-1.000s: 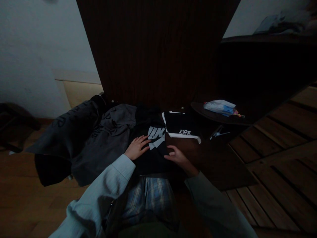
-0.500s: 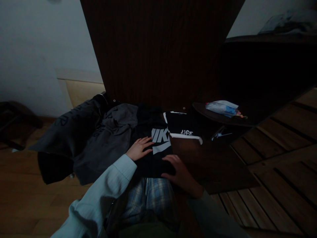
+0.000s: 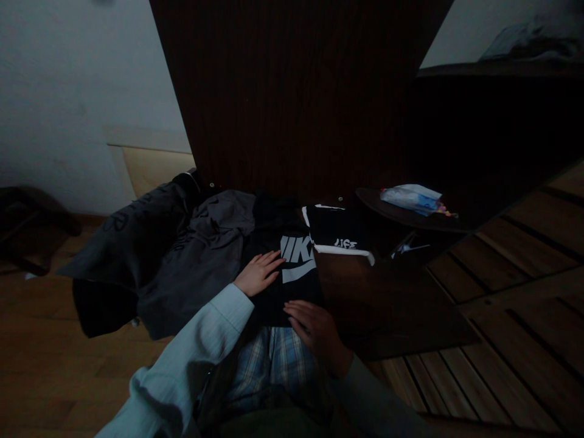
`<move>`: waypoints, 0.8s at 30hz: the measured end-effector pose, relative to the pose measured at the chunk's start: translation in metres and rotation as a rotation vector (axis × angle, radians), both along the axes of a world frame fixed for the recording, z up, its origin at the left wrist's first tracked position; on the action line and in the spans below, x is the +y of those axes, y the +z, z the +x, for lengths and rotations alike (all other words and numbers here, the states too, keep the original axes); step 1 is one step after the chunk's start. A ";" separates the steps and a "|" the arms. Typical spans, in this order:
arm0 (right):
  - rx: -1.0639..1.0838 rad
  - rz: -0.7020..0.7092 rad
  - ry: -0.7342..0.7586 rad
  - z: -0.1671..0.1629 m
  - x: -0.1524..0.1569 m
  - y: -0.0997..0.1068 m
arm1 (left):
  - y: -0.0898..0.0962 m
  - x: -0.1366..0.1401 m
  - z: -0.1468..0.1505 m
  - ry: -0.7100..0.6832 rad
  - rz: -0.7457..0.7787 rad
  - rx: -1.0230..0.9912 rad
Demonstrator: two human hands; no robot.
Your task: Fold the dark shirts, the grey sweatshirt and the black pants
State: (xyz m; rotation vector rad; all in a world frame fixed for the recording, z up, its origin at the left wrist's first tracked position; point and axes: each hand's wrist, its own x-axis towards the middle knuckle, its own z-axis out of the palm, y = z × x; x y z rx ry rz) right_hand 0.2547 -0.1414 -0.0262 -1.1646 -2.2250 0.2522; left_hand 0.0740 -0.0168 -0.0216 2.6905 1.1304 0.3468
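Observation:
In the head view a black garment with large pale brand lettering (image 3: 296,292) lies flat, partly folded, on the dark wooden surface before me. My left hand (image 3: 259,274) rests flat on it, fingers stretched towards the lettering and holding nothing. Near its front right part is my right hand (image 3: 317,331), fingers extended and close together, fingertips over the cloth; nothing shows in it. Just beyond sits a folded black and white garment marked "LIFE" (image 3: 333,228). Crumpled grey clothing (image 3: 196,267) lies against the black garment's left side.
A dark grey garment with lettering (image 3: 132,234) drapes over the left edge. On a dark rounded shelf (image 3: 369,204) at the right lies a plastic packet (image 3: 410,198). A tall dark wooden panel (image 3: 292,103) rises behind. Slatted wood (image 3: 515,310) is at the right.
My right hand has come down and left, lower over the front part of the black garment, its fingers now closer together. My left hand stays almost in place.

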 end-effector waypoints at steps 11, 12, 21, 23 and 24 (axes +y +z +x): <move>-0.015 -0.138 0.052 0.022 0.030 0.027 | -0.001 0.001 0.001 -0.007 0.008 0.027; -0.035 -0.132 0.019 0.027 0.040 0.029 | -0.001 0.000 0.001 -0.006 0.010 0.028; -0.346 -0.162 -0.052 0.039 0.061 -0.002 | -0.003 -0.033 0.007 0.022 0.052 0.046; -0.342 -0.118 -0.060 0.038 0.046 -0.005 | -0.005 -0.045 0.007 0.014 0.059 0.043; -0.339 -0.106 -0.056 0.038 0.039 -0.006 | -0.005 -0.051 0.007 0.010 0.057 0.045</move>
